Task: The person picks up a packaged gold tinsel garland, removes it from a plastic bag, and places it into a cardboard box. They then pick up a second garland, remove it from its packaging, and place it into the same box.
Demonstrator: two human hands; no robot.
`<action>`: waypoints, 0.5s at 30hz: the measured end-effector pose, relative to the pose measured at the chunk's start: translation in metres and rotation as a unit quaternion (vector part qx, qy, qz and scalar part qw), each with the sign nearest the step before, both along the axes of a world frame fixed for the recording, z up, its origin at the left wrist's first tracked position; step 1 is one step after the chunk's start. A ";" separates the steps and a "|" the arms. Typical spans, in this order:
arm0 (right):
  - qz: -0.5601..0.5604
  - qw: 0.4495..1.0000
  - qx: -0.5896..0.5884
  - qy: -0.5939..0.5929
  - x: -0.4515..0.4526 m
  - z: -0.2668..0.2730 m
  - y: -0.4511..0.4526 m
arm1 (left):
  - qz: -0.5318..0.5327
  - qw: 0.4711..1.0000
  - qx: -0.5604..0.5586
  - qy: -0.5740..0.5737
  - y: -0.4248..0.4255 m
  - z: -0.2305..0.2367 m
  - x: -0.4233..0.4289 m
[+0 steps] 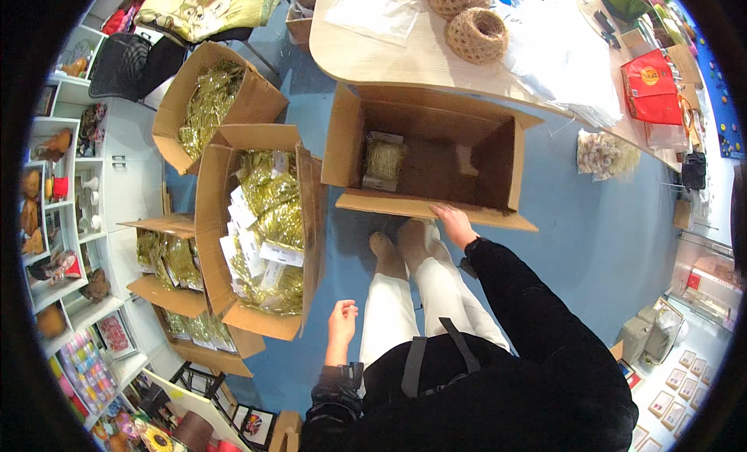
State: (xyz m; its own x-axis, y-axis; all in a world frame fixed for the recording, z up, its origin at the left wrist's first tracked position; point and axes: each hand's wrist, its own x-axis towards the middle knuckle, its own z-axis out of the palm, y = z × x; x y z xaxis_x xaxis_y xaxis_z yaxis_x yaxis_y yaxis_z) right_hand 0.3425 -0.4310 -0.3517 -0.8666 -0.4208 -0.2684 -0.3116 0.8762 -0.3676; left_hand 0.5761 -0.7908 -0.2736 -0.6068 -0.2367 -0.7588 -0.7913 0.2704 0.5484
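My right hand (pixel 455 223) rests on the near flap of a large open cardboard box (pixel 432 205), fingertips at its edge. Inside that box, at the left, lies a bundle of gold tinsel with white card (pixel 384 161). My left hand (pixel 342 323) hangs beside my left leg with nothing seen in it, its fingers loosely curled. Left of it stands an open cardboard box (pixel 309 236) full of gold tinsel packs (pixel 271 218) with white cards. It is not plain whether my right fingers grip the flap or only touch it.
Another box of gold tinsel (pixel 210 107) stands behind at the left, and more tinsel boxes (pixel 175 300) stand by the white shelves (pixel 87 312). Ahead is a wooden table (pixel 373 63) with twine balls (pixel 477 36) and plastic bags. A bag (pixel 604 154) lies on the blue floor at right.
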 end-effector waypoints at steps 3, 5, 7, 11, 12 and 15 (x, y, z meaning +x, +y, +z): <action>0.001 1.000 0.024 0.001 -0.042 -0.012 -0.015 | -0.011 1.000 -0.018 0.016 -0.008 0.005 -0.011; 0.005 0.999 0.011 0.044 -0.063 -0.025 -0.022 | -0.009 0.999 -0.036 0.024 -0.016 0.006 -0.015; 0.008 1.000 0.022 0.018 -0.077 -0.039 -0.018 | -0.015 0.998 -0.045 0.033 -0.021 0.006 -0.018; 0.003 0.987 0.120 -0.104 -0.080 -0.046 0.007 | -0.030 0.998 -0.055 0.024 -0.018 0.011 -0.037; -0.005 0.994 0.070 -0.089 -0.079 -0.040 0.012 | -0.048 0.996 -0.065 0.038 -0.016 0.015 -0.044; -0.038 0.994 -0.008 -0.097 -0.087 -0.003 0.024 | -0.047 0.995 -0.062 0.058 -0.005 0.029 -0.077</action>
